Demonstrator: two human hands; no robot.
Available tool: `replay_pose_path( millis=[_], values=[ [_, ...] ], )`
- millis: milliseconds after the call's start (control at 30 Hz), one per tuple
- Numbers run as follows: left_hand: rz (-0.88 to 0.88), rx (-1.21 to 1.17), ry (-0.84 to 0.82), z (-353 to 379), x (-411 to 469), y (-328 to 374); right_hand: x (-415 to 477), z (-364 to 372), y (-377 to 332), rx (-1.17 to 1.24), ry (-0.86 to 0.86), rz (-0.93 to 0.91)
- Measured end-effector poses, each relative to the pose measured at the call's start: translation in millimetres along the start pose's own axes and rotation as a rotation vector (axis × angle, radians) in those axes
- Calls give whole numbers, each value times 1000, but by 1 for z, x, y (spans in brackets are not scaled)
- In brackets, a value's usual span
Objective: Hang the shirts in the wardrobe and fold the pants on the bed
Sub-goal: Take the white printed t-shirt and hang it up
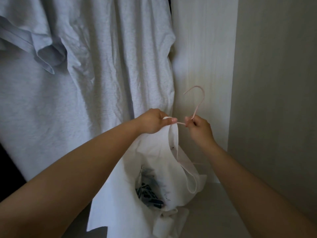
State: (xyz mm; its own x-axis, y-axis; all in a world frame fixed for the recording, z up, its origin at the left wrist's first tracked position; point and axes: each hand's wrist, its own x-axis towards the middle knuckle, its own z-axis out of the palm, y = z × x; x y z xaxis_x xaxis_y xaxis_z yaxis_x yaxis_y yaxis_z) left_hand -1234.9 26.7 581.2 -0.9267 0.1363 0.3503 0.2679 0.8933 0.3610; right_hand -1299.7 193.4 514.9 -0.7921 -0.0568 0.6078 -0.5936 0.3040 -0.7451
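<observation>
A white printed T-shirt [151, 170] droops inside the wardrobe [205, 48], its lower end bunched on the wardrobe floor. The left hand [152, 121] pinches its neckline. The right hand [199, 127] grips a pink hanger [198, 108] below the hook, with one hanger arm inside the collar. A grey shirt [103, 66] hangs just to the left.

left: blocked by the hung grey shirt [103, 66], its folds lying against the back panel [202, 57] | centre-right: open room is left before the back panel, above the hanger [199, 107] hook | right: bounded by the side wall [274, 83] | below: shelf [214, 212] partly covered by the draped white shirt [145, 169]
</observation>
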Motion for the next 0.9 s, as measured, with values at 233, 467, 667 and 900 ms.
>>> replay_pose_path(
  millis=[233,467,667,900],
  values=[
    [26,186,-25,-14,-4,-9,1,-10,12,167,43,163],
    [32,334,-48,-11,-4,-2,1,-6,15,143,31,197],
    [41,207,76,3,1,1,4,-4,3,146,-86,156],
    [-23,135,304,12,4,1,-3,-4,6,-180,-9,-81]
  ],
)
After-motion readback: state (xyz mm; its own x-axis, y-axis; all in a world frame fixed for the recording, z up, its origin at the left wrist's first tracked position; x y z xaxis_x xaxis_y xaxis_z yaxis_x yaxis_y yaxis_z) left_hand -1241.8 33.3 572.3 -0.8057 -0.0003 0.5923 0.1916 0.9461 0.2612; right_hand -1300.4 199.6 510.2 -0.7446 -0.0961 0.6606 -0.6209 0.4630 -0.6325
